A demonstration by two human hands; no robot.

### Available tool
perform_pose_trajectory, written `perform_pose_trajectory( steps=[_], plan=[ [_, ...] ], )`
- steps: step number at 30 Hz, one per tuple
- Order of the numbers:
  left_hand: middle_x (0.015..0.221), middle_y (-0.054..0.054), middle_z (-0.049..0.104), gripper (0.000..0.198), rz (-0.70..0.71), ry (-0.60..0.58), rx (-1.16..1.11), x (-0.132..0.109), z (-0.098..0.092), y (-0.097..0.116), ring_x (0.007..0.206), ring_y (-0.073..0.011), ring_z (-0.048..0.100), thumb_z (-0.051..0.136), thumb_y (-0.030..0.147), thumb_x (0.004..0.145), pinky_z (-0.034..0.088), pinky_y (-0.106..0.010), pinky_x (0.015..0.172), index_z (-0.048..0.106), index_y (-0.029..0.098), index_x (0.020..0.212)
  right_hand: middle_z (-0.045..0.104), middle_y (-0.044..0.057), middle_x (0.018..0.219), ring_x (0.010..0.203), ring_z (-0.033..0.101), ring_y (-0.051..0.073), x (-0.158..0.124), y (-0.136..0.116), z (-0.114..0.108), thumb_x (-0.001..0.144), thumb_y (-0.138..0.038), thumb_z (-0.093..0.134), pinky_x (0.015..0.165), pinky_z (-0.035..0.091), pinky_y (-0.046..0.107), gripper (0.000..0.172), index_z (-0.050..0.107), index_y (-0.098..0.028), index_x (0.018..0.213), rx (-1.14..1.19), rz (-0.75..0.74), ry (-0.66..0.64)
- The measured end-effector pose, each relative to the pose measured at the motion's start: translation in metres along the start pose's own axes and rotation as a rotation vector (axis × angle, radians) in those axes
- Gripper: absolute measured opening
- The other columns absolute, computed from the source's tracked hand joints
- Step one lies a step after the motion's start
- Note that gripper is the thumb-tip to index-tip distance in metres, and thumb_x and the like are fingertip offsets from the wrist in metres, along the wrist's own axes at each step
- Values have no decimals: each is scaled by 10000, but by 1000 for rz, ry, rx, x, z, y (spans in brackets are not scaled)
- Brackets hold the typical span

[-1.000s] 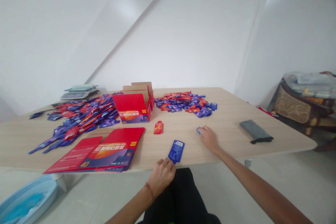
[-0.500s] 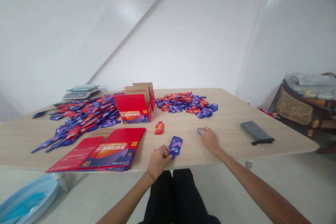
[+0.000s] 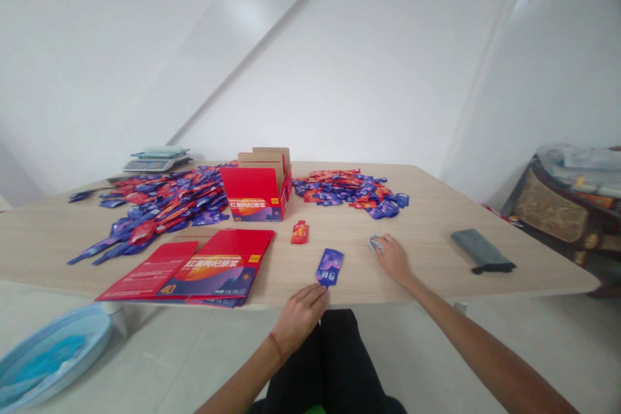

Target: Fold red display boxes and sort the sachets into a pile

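My left hand (image 3: 299, 315) rests at the near table edge, fingers stretched toward a blue-purple sachet (image 3: 330, 267) lying flat just beyond the fingertips. It holds nothing. My right hand (image 3: 392, 256) lies on the table further right, fingers curled over a small grey object (image 3: 372, 243). A single orange-red sachet (image 3: 299, 232) lies a little beyond the blue one.
An open red carton (image 3: 257, 193) stands mid-table. Flat red cartons (image 3: 194, 266) lie front left. Large sachet heaps lie at left (image 3: 155, 207) and behind right (image 3: 352, 190). A scale (image 3: 155, 158) sits far left, a grey pouch (image 3: 481, 250) at right, a blue basin (image 3: 48, 359) on the floor.
My left hand turned the blue sachet over, from its plain blue back to its printed face, then let go and drew back to the table edge. My right hand stayed put.
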State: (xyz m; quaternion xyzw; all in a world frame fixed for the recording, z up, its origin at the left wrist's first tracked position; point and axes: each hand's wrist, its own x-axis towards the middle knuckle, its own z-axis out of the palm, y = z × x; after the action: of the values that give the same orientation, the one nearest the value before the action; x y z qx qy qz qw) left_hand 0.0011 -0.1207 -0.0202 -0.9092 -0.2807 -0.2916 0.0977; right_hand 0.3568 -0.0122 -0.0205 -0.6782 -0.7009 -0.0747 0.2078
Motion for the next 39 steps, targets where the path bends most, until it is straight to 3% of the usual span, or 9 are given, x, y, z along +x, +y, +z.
perform_pose_trajectory(
  steps=[6,9,12,14,17,20,29,35,39],
  plan=[
    [1268,-78,733,314,-45,84,-119,-8,4,-3,1221,-210,678,483,177,1058,576,-370,1064,671,211,1307,691,104,1123,1024,618,214,10,6,-12,954,-175,480,927,437,300,302,734,-195,1116,-5,-131,-76],
    [1248,-74,741,305,-62,123,-150,-10,6,-4,1201,-205,690,508,175,1046,581,-361,1052,684,221,1290,710,86,1081,989,631,205,19,-9,-30,948,-168,500,916,464,308,266,739,-204,1061,62,-226,-53],
    [1257,-74,737,318,-51,131,-165,-11,9,-5,1204,-202,687,529,154,1028,572,-361,1062,674,216,1304,707,80,1090,993,634,200,15,-51,-45,985,-199,499,904,493,317,259,724,-209,1111,217,-364,77],
    [1262,-75,734,315,-50,136,-169,-11,10,-5,1205,-208,685,531,157,1027,571,-365,1062,672,214,1304,701,77,1094,1001,620,198,2,-89,-48,984,-185,518,895,503,320,260,713,-222,1151,259,-546,98],
    [1208,-82,745,283,-68,130,-178,-10,9,-4,1144,-209,707,527,165,1030,594,-352,1012,690,205,1259,694,73,1101,1021,592,216,-25,-138,-40,953,-155,575,902,495,341,220,709,-213,1117,145,-818,22],
    [1071,-82,756,253,-84,88,-189,-8,6,-2,996,-192,734,524,173,1029,623,-322,912,709,193,1200,689,51,1023,964,580,212,-42,-161,-24,960,-185,590,838,491,337,142,708,-213,1033,64,-914,-46],
    [1189,-71,750,263,-54,136,-202,-8,8,-2,1140,-185,706,526,163,1039,588,-337,1021,693,204,1238,695,82,1095,1019,570,228,-6,-137,2,991,-215,588,879,472,347,175,722,-191,1101,-31,-933,-54],
    [1230,-76,742,269,-59,136,-178,-10,12,-4,1152,-188,705,544,173,1032,581,-351,1046,691,210,1254,715,82,1035,979,592,216,29,-116,10,985,-157,571,869,481,325,192,753,-183,1041,-46,-781,-88],
    [1230,-78,742,270,-66,130,-167,-11,13,-4,1158,-187,703,551,183,1029,580,-350,1047,697,213,1254,717,69,1006,976,600,208,37,-110,-1,963,-88,541,873,487,312,268,765,-205,1051,-5,-662,-94]
  ],
)
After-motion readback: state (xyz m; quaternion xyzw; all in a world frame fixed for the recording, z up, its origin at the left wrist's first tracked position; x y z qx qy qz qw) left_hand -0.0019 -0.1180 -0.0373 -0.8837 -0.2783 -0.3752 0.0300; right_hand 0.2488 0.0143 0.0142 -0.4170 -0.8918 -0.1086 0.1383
